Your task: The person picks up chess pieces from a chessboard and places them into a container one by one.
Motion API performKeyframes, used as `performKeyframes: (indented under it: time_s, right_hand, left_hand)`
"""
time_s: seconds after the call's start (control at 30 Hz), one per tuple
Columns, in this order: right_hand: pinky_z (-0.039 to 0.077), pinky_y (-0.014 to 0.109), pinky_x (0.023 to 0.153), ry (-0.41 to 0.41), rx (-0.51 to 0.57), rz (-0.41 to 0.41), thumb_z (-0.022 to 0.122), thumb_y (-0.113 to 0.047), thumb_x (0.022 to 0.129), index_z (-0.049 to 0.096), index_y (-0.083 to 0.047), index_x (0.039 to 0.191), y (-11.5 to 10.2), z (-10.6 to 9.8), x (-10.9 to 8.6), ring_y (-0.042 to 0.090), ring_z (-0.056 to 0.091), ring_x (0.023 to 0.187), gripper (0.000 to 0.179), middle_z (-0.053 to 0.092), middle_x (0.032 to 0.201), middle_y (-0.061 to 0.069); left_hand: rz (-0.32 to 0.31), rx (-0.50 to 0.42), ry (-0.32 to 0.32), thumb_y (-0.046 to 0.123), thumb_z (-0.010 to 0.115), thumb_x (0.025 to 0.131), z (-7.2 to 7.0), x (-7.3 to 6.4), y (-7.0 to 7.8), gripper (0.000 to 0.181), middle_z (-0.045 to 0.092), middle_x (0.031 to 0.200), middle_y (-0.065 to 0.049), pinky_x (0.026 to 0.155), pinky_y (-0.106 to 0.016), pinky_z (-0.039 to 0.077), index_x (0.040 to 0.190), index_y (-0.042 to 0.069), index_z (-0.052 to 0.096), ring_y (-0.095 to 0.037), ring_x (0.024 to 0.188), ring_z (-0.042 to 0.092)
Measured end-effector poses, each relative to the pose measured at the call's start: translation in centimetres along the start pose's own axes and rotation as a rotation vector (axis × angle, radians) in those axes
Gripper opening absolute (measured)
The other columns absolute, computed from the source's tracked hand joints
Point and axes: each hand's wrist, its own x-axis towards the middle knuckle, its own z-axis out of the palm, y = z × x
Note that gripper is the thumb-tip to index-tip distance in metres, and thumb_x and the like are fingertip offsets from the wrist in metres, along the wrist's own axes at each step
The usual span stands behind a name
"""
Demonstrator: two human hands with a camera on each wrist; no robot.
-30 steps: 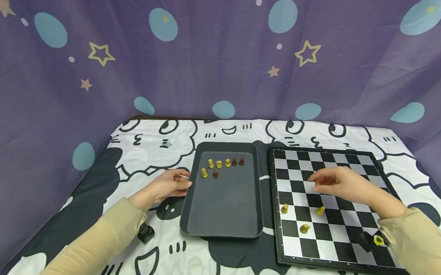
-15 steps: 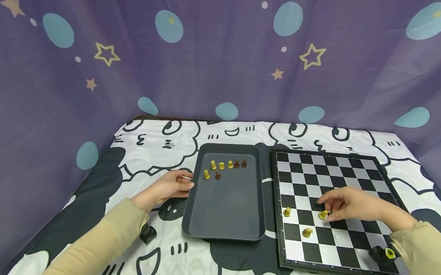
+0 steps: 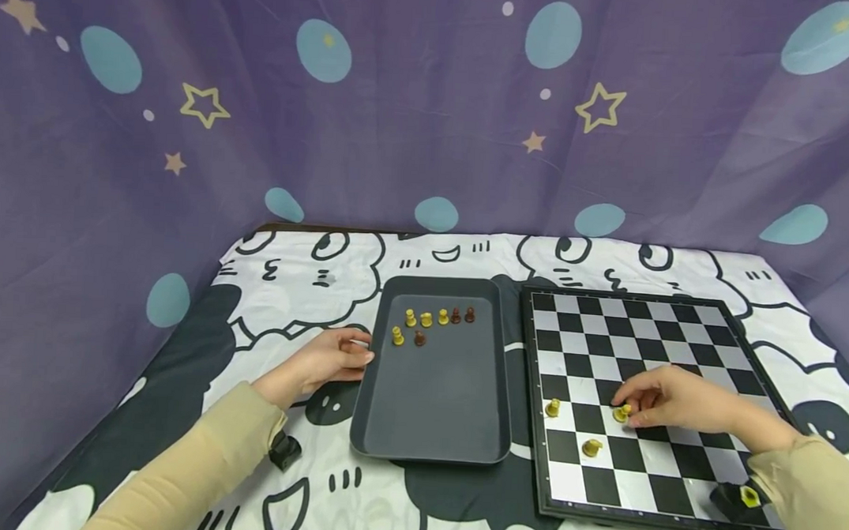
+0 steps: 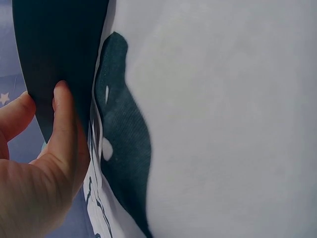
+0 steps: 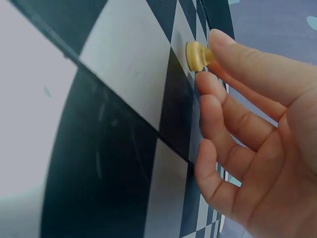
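Note:
On the black-and-white chessboard [image 3: 699, 324], my right hand [image 3: 675, 398] pinches a yellow chess piece [image 5: 196, 55] between thumb and forefinger. The piece stands on the board and its top is hidden by the fingers; the other fingers curl loosely beside it. Two more yellow pieces, one near the board's left edge [image 3: 553, 408] and one closer to the front [image 3: 591, 448], stand nearby. My left hand [image 3: 324, 359] grips the left rim of a dark grey tray [image 3: 432, 408], thumb at the edge and fingers against its outer side [image 4: 54, 44].
Several yellow chess pieces [image 3: 426, 319] and three brown ones [image 3: 420, 338] stand in the tray's far half. A cartoon-patterned cloth [image 3: 310, 276] covers the table under tray and board. Behind hangs a purple curtain [image 3: 401, 137].
My right hand has come down and towards the front of the board, from above the squares onto the yellow piece. The left hand keeps its place at the tray. The view has shifted slightly.

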Motion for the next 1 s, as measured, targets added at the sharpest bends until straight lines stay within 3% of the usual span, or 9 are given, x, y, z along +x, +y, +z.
performKeyframes:
  time_s: [0.3,1.0]
  right_hand:
    - [0.05,0.02,0.058,0.02,-0.023,-0.027,0.072,-0.019,0.082,0.072,-0.006,0.096,-0.4,0.2,0.0,-0.002,0.052,0.07,0.019,0.064,0.082,-0.01]
    - [0.052,0.02,0.063,0.064,-0.11,0.001,0.07,-0.014,0.083,0.07,-0.015,0.091,-1.4,0.3,-0.1,-0.003,0.053,0.073,0.008,0.064,0.085,-0.009]
  left_hand:
    - [-0.004,0.005,-0.001,0.003,0.057,0.094,0.0,-0.1,0.0,0.046,0.057,0.105,-0.012,0.084,-0.032,0.058,0.135,-0.008,0.04,-0.011,0.084,0.061]
    - [-0.01,0.031,0.001,0.004,0.058,0.093,0.0,0.0,0.2,0.047,0.056,0.107,-0.014,0.086,-0.034,0.058,0.135,-0.008,0.039,-0.013,0.086,0.061]
